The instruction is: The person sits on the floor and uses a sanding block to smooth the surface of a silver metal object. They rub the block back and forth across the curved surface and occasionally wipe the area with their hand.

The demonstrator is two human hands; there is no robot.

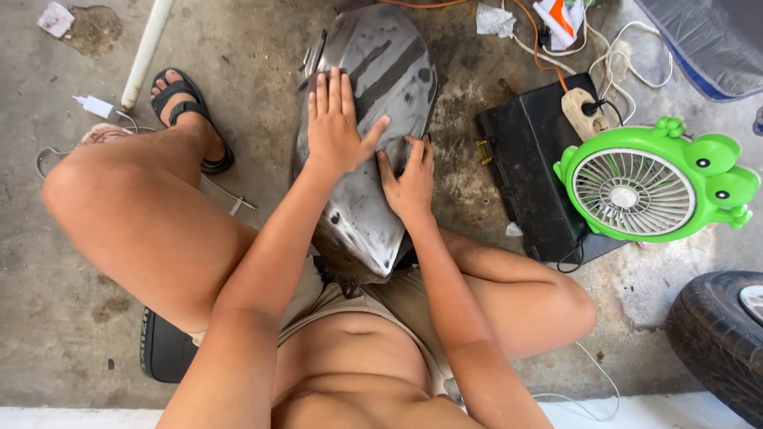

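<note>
A bare grey metal tank-shaped shell [373,71] with dark sanded streaks lies on the concrete floor between my knees. My left hand [336,123] rests flat on its left side, fingers together and thumb spread. Lower on the right side, my right hand [409,181] presses on the shell with bent fingers. Whether something small sits under those fingers cannot be seen. The shell's near end is hidden behind my forearms and lap.
A green frog-shaped fan [648,184] stands at the right on a black case [524,159] with a power strip [584,111] and cables. A tyre [719,338] sits bottom right. A white pipe [145,52] and my sandalled foot [187,111] are at upper left.
</note>
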